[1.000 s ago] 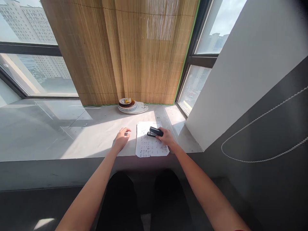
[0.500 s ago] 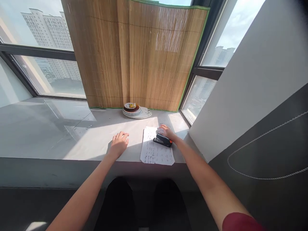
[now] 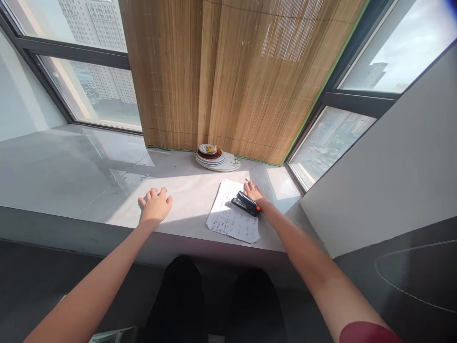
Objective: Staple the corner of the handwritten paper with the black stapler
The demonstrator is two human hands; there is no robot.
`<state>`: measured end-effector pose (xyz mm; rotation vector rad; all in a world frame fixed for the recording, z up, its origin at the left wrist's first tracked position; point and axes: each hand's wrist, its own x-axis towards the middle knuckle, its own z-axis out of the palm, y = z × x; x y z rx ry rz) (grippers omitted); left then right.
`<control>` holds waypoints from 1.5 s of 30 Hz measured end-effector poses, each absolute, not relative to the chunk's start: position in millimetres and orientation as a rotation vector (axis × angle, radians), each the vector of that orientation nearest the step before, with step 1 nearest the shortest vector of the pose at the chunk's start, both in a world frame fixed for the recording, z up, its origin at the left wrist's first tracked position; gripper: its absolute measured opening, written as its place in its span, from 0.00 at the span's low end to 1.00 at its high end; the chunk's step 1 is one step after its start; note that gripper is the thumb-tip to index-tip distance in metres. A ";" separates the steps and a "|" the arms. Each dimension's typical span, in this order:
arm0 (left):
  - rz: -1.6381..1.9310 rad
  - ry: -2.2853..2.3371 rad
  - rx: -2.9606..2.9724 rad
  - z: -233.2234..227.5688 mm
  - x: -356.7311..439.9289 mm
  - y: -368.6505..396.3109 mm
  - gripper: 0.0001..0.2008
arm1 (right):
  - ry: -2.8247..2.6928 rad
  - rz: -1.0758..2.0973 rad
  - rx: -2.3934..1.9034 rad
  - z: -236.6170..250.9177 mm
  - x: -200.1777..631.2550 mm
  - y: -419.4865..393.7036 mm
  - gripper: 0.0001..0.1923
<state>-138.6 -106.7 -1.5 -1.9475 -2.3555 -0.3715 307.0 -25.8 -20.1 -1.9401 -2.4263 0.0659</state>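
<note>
A printed white sheet of paper [image 3: 232,216] lies on the grey window ledge [image 3: 107,190]. A black stapler [image 3: 245,203] with an orange end rests on the sheet's right part. My right hand [image 3: 254,191] lies just behind the stapler, fingers spread on the ledge and pointing toward a tiny white bit [image 3: 247,178]; it holds nothing. My left hand [image 3: 155,206] rests flat on the ledge well to the left of the paper, fingers apart and empty.
A stack of plates [image 3: 216,158] stands at the back of the ledge against a bamboo blind [image 3: 228,81]. A white wall panel [image 3: 385,157] closes the right side. Windows flank the blind. My dark-clad knees [image 3: 214,300] are below the ledge edge.
My right hand has let go of the stapler, left it on the paper and reached past it. My left hand slid leftward. The view tilted and shifted.
</note>
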 end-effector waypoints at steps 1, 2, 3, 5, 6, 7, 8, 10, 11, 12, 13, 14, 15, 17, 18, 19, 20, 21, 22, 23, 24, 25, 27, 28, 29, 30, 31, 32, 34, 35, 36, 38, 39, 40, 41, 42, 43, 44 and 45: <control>-0.365 -2.354 -1.946 -1.4 -138.8 -107.0 0.23 | -2.446 0.071 -1.917 -20.8 291.8 -21.8 0.31; -0.357 -2.353 -1.946 -1.6 -139.6 -107.1 0.23 | -2.474 0.074 -1.879 -21.8 275.0 -18.7 0.32; -0.351 -2.351 -1.945 -2.2 -140.6 -107.1 0.23 | -2.505 0.075 -1.833 -22.9 257.6 -16.5 0.32; -0.342 -2.340 -1.946 -3.7 -142.3 -106.8 0.24 | -2.552 0.059 -1.734 -24.5 224.4 -14.9 0.34; -0.340 -2.334 -1.949 -4.4 -142.8 -106.7 0.24 | -2.565 0.045 -1.704 -24.6 210.9 -15.0 0.35; -0.340 -2.327 -1.949 -4.7 -143.0 -106.6 0.24 | -2.571 0.023 -1.681 -24.3 200.5 -15.5 0.36; -0.340 -2.323 -1.949 -4.8 -142.9 -106.7 0.24 | -2.569 -0.007 -1.670 -23.6 193.9 -16.0 0.37; -0.337 -2.317 -1.949 -3.9 -142.1 -107.2 0.24 | -2.561 -0.059 -1.686 -21.6 193.1 -16.5 0.39; -0.337 -2.316 -1.948 -3.2 -141.4 -107.6 0.24 | -2.560 -0.077 -1.709 -20.6 198.5 -16.4 0.39; -0.337 -2.315 -1.948 -2.4 -140.6 -108.1 0.24 | -2.561 -0.089 -1.741 -19.8 207.1 -15.9 0.39; -0.340 -2.313 -1.948 -1.6 -139.8 -108.6 0.24 | -2.566 -0.092 -1.781 -19.0 218.0 -15.2 0.39; -0.345 -2.312 -1.948 -1.0 -138.9 -109.0 0.23 | -2.575 -0.090 -1.822 -18.3 230.4 -14.1 0.39; -0.350 -2.313 -1.946 -0.5 -138.1 -109.4 0.23 | -2.582 -0.087 -1.862 -17.5 243.5 -12.7 0.39; -0.356 -2.319 -1.944 -0.1 -136.6 -109.9 0.23 | -2.595 -0.071 -1.922 -15.7 268.5 -8.5 0.39; -0.357 -2.325 -1.942 -0.2 -136.1 -110.1 0.23 | -2.594 -0.056 -1.942 -14.7 279.0 -5.6 0.39; -0.356 -2.332 -1.940 -0.4 -135.7 -110.3 0.23 | -2.584 -0.035 -1.961 -13.7 287.5 -2.3 0.39; -0.355 -2.335 -1.939 -0.7 -135.5 -110.5 0.23 | -2.568 -0.010 -1.977 -13.0 293.4 1.6 0.39; -0.355 -2.335 -1.938 -1.1 -135.2 -110.7 0.22 | -2.546 0.016 -1.996 -12.5 296.6 5.7 0.39; -0.354 -2.332 -1.937 -1.5 -135.1 -110.9 0.22 | -2.523 0.038 -2.015 -12.4 296.7 9.8 0.39; -0.354 -2.329 -1.937 -1.9 -134.9 -111.1 0.22 | -2.510 0.054 -2.023 -12.6 293.5 13.8 0.39; -0.354 -2.327 -1.936 -2.3 -134.8 -111.3 0.22 | -2.513 0.064 -2.013 -13.2 286.9 17.2 0.38; -0.354 -2.327 -1.936 -2.7 -134.6 -111.4 0.22 | -2.536 0.069 -1.977 -14.0 276.8 19.9 0.38; -0.354 -2.335 -1.934 -3.0 -134.5 -111.3 0.22 | -2.621 0.071 -1.843 -16.3 247.0 23.0 0.36; -0.353 -2.340 -1.934 -3.0 -134.6 -111.2 0.22 | -2.668 0.074 -1.757 -17.6 228.1 23.6 0.36; -0.348 -2.345 -1.935 -2.7 -134.8 -111.0 0.22 | -2.693 0.071 -1.693 -18.7 207.4 23.9 0.36; -0.344 -2.351 -1.938 -2.1 -135.1 -110.9 0.22 | -2.695 0.076 -1.661 -19.6 185.8 24.0 0.36; -0.341 -2.358 -1.944 -1.1 -135.5 -110.7 0.22 | -2.691 0.096 -1.651 -20.1 164.2 24.3 0.35; -0.341 -2.366 -1.951 0.2 -136.0 -110.7 0.22 | -2.688 0.115 -1.632 -20.0 143.8 24.7 0.35; -0.353 -2.388 -1.967 3.6 -136.9 -111.0 0.22 | -2.688 0.153 -1.599 -18.2 109.6 25.0 0.35; -0.361 -2.402 -1.972 5.5 -137.2 -111.3 0.22 | -2.692 0.165 -1.580 -16.4 97.1 24.5 0.35; -0.366 -2.417 -1.976 7.3 -137.5 -111.7 0.22 | -2.696 0.172 -1.564 -14.2 88.1 23.2 0.35; -0.364 -2.438 -1.975 9.9 -137.9 -112.4 0.23 | -2.707 0.168 -1.534 -9.0 80.2 17.7 0.34; -0.362 -2.442 -1.973 10.5 -138.1 -112.5 0.24 | -2.714 0.163 -1.517 -6.3 80.8 13.5 0.33; -0.363 -2.443 -1.970 10.6 -138.3 -112.5 0.24 | -2.723 0.163 -1.501 -3.8 83.7 8.5 0.32; -0.368 -2.442 -1.965 10.2 -138.4 -112.4 0.24 | -2.729 0.164 -1.486 -1.5 88.6 3.0 0.31; -0.376 -2.440 -1.959 9.5 -138.5 -112.2 0.24 | -2.734 0.168 -1.474 0.5 94.9 -2.9 0.30; -0.384 -2.436 -1.957 8.5 -138.6 -112.0 0.24 | -2.734 0.171 -1.467 1.9 102.6 -8.7 0.30; -0.392 -2.432 -1.955 7.3 -138.6 -111.8 0.25 | -2.732 0.172 -1.466 2.7 111.3 -14.3 0.30; -0.395 -2.426 -1.956 6.1 -138.6 -111.9 0.25 | -2.727 0.170 -1.471 2.9 121.2 -19.4 0.30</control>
